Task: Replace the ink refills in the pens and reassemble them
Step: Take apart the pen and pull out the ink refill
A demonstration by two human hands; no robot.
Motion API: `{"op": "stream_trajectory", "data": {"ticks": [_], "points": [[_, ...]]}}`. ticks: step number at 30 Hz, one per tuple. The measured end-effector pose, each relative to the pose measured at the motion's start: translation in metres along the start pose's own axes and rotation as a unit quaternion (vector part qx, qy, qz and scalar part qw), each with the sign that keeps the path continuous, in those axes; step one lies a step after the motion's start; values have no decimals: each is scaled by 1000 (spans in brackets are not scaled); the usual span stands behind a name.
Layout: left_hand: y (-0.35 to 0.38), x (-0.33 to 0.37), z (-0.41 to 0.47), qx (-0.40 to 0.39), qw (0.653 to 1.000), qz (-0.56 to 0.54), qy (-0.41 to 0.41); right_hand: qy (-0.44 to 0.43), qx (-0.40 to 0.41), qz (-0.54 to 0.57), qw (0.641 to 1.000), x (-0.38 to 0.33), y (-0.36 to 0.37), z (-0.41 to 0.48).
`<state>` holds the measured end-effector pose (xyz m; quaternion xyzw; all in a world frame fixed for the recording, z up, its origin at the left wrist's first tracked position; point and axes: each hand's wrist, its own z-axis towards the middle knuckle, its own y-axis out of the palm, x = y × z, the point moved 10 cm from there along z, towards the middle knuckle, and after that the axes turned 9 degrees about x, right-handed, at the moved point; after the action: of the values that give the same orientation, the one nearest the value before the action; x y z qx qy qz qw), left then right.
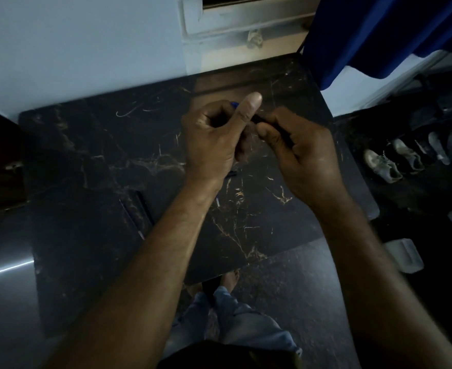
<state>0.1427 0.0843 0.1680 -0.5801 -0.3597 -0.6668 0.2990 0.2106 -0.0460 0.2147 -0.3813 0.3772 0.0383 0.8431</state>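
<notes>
Above the far middle of the dark marble table (91, 145), both hands meet on one dark pen (257, 119). My left hand (214, 134) is closed around one end, thumb raised, and a blue tip (234, 104) pokes out past its fingers. My right hand (299, 150) pinches the pen's other end between thumb and fingers. Most of the pen is hidden inside the hands. Two thin pens or refills (137, 209) lie on the table near my left forearm, and small loose parts (231, 173) show beside my left wrist.
A pale wall and a window ledge (246, 20) stand behind the table. A blue curtain (379, 30) hangs at the upper right. Shoes (395, 158) line the dark floor on the right. My legs and feet (227, 296) show below the table's near edge.
</notes>
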Motion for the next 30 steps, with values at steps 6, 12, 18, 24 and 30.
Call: {"op": "stream_trajectory", "data": {"ticks": [6, 12, 18, 24, 30], "points": [[9, -13, 10, -70, 995, 46, -58, 23, 27, -14, 999, 7, -1, -7], [3, 2, 3, -139, 987, -70, -43, 23, 2, 13, 1000, 7, -15, 13], [-10, 17, 7, -77, 996, -54, 9, -7, -24, 22, 999, -10, -10, 26], [-13, 27, 3, -25, 996, -81, 16, 125, 118, 288, 942, 10, -29, 25], [0, 54, 6, -52, 988, 77, 122, 281, 177, 498, 801, 34, 3, 0]]}}
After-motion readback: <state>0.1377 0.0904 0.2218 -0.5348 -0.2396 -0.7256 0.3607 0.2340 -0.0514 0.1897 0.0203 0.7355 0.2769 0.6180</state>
